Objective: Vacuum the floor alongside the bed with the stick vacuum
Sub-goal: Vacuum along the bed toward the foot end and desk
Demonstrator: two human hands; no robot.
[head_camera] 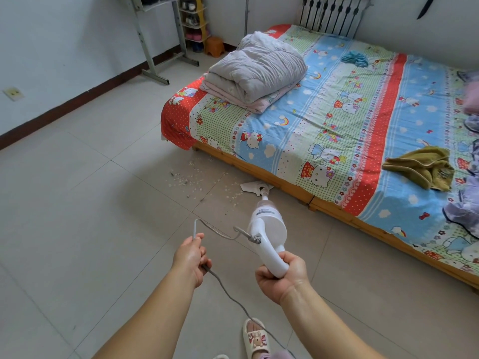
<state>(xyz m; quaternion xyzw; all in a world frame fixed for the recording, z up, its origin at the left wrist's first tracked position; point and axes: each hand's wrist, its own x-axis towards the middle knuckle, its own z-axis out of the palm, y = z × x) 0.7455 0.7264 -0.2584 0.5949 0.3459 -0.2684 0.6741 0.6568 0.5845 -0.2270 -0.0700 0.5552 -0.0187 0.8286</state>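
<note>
Pale grey tiled floor takes up most of the view, w/ one low wooden-framed bed under a cartoon-print sheet along its right side. On the bed: one folded grey quilt, one olive cloth, one teal cloth. One white corded stick vacuum runs from the person down to its flat white floor head, which sits on the tiles just beside the bed frame. Right hand has its grip wrapped round the vacuum's curved handle; left hand has its grip closed on the grey power cord, held off to the side. One patch of pale scattered crumbs lies left of the head, approx. near the bed corner, so the job looks partly done at best. Risks: cord trails down past one slippered foot, so a step fwd could snag or trip; slack cord could get run over by the head; pushing too close could knock the frame.
</note>
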